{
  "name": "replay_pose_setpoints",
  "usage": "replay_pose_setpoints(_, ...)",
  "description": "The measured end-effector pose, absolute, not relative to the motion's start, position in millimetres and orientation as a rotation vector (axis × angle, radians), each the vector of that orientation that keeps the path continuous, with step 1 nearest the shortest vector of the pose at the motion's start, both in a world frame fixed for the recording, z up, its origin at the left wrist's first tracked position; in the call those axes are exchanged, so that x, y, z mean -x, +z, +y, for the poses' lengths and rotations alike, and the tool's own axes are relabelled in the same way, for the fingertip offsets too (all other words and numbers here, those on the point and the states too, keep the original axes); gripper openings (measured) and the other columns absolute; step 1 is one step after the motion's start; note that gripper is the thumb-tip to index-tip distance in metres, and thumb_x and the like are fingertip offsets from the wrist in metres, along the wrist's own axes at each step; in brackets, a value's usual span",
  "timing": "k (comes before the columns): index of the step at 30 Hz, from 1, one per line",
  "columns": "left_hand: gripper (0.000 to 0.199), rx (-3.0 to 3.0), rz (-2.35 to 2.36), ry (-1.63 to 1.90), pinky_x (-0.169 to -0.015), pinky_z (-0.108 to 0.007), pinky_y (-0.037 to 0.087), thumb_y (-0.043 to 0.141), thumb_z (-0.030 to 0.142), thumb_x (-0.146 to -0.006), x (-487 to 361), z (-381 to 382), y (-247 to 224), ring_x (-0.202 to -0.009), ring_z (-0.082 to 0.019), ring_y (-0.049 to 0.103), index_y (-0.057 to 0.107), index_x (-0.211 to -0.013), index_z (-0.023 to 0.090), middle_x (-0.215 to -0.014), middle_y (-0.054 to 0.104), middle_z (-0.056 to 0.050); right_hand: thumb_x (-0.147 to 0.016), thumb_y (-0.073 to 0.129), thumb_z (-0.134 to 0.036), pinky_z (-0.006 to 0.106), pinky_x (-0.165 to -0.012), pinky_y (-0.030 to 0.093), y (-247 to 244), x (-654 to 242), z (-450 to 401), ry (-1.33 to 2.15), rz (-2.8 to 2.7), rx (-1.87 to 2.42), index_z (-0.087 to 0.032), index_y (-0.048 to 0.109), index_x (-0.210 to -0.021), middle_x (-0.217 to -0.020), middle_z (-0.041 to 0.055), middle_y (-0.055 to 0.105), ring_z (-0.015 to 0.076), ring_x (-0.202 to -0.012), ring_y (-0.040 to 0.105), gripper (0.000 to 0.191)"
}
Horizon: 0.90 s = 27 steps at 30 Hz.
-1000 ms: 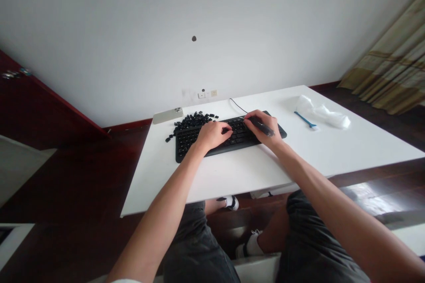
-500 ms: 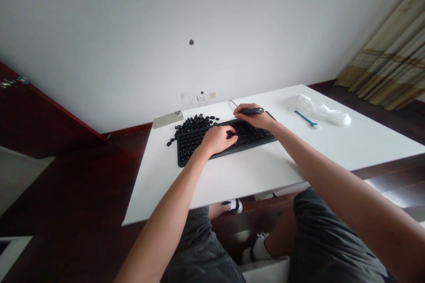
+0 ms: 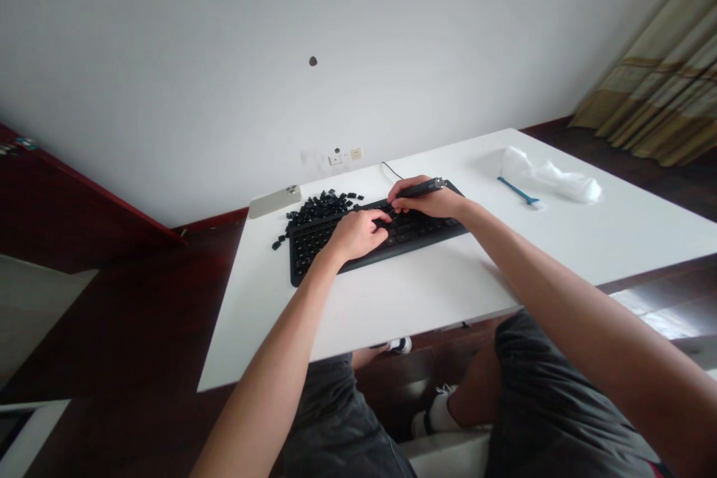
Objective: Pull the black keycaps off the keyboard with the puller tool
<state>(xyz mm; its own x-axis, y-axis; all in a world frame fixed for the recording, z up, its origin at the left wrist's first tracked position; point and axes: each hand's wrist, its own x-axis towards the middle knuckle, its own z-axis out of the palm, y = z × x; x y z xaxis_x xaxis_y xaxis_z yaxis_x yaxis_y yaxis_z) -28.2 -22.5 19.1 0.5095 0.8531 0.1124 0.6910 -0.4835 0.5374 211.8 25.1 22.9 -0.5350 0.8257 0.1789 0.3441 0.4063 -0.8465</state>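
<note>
A black keyboard (image 3: 403, 242) lies across the white table, its left part stripped of keycaps. My right hand (image 3: 429, 200) is closed around a slim black-handled tool (image 3: 421, 188), tilted with its thin metal end down at the keys. I cannot make out that tip's exact shape. On the keyboard's middle rests my left hand (image 3: 358, 233), thumb and index finger apart, the index reaching close to the tool's tip. Nothing shows in the left hand. Loose black keycaps (image 3: 325, 206) are heaped behind the keyboard's left half.
The white table (image 3: 426, 299) carries a phone (image 3: 275, 202) at its back left. To the right are a blue pry stick (image 3: 518, 190) and a crumpled clear plastic bag (image 3: 552, 178). A cable (image 3: 390, 170) runs behind the keyboard. My knees are under the front edge.
My right hand has tipped the tool more steeply, its metal end now down among the keys. My left index finger has stretched toward it. The whole view has shifted slightly.
</note>
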Motion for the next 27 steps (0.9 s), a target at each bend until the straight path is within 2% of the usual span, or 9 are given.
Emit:
replay_pose_setpoints(6,0.034,-2.320,1.274,0.504,-0.060,-0.027,0.036,0.061,0.019,-0.086,28,-23,20,-0.055,-0.015,0.051,0.080,-0.115,0.024,-0.059,0.060,0.005,-0.089,0.069,-0.031,0.033,-0.075,0.057,24,-211,22,0.981,-2.079,0.954,-0.022,0.076,-0.097,-0.086,0.0024,0.077,0.0190,-0.080,0.071,0.014)
replay_pose_setpoints(14,0.031,-2.301,1.248,0.509,-0.060,-0.027,0.033,0.060,0.018,-0.087,28,-23,19,-0.054,-0.013,0.047,0.078,-0.111,0.024,-0.057,0.058,0.006,-0.089,0.073,-0.035,0.032,-0.071,0.057,19,-210,23,1.066,-2.037,0.956,-0.020,0.077,-0.096,-0.081,0.0028,0.076,0.0189,-0.076,0.071,0.017)
replay_pose_setpoints(19,0.028,-2.290,1.333,0.562,-0.060,-0.026,0.031,0.060,0.018,-0.088,25,-25,18,-0.052,-0.012,0.044,0.068,-0.115,0.023,-0.058,0.057,0.009,-0.092,0.070,-0.034,0.033,-0.075,0.057,21,-212,24,1.030,-2.167,0.860,-0.020,0.079,-0.102,-0.088,0.0038,0.079,0.0190,-0.079,0.072,0.019)
replay_pose_setpoints(23,0.031,-2.353,1.401,0.500,-0.061,-0.027,0.033,0.061,0.019,-0.089,22,-25,18,-0.056,-0.015,0.053,0.065,-0.120,0.024,-0.060,0.060,0.008,-0.096,0.068,-0.037,0.034,-0.084,0.056,25,-215,20,0.980,-2.288,0.759,-0.021,0.079,-0.107,-0.098,0.0046,0.081,0.0202,-0.090,0.074,0.023)
replay_pose_setpoints(27,0.028,-2.427,1.446,0.427,-0.063,-0.030,0.036,0.061,0.020,-0.089,21,-24,18,-0.064,-0.020,0.063,0.071,-0.114,0.027,-0.066,0.067,0.004,-0.099,0.066,-0.043,0.034,-0.086,0.055,33,-216,12,0.966,-2.366,0.709,-0.022,0.080,-0.108,-0.105,0.0055,0.081,0.0209,-0.095,0.074,0.026)
